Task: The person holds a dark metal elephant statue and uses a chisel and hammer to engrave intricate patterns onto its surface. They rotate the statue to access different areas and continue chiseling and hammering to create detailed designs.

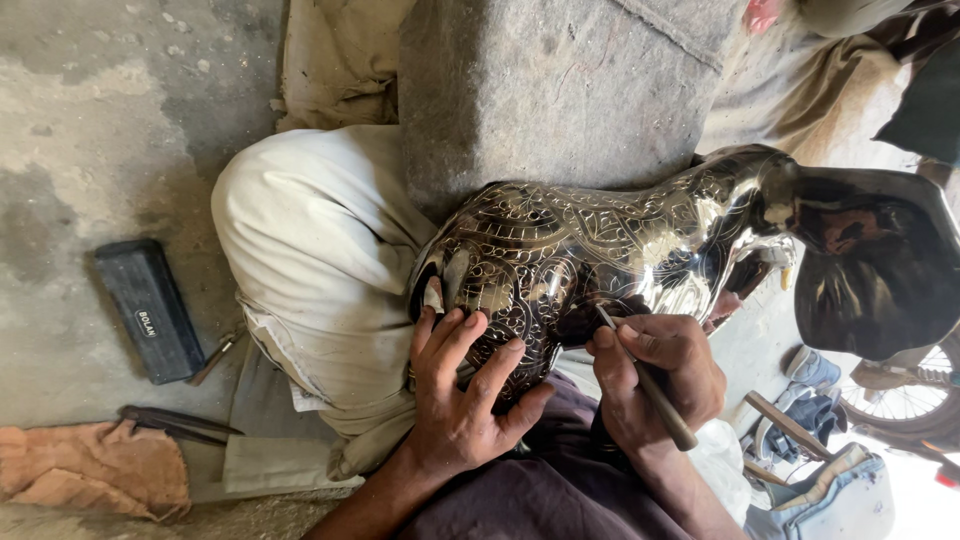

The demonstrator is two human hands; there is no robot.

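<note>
A dark, shiny metal vase [600, 245] with fine engraved floral lines lies on its side across my lap, its flared mouth to the right. My left hand [462, 385] lies spread over the rounded body at its lower left, steadying it. My right hand [660, 375] grips a thin engraving tool [650, 385] like a pen, its tip touching the vase's surface near the lower middle. My bent knee in pale cloth [310, 260] supports the vase from the left.
A large grey stone block [550, 90] stands behind the vase. On the concrete floor at left lie a black rectangular case [148, 310], dark metal tools [175, 422] and an orange rag [95, 468]. Sandals and a bicycle wheel [905, 395] show at lower right.
</note>
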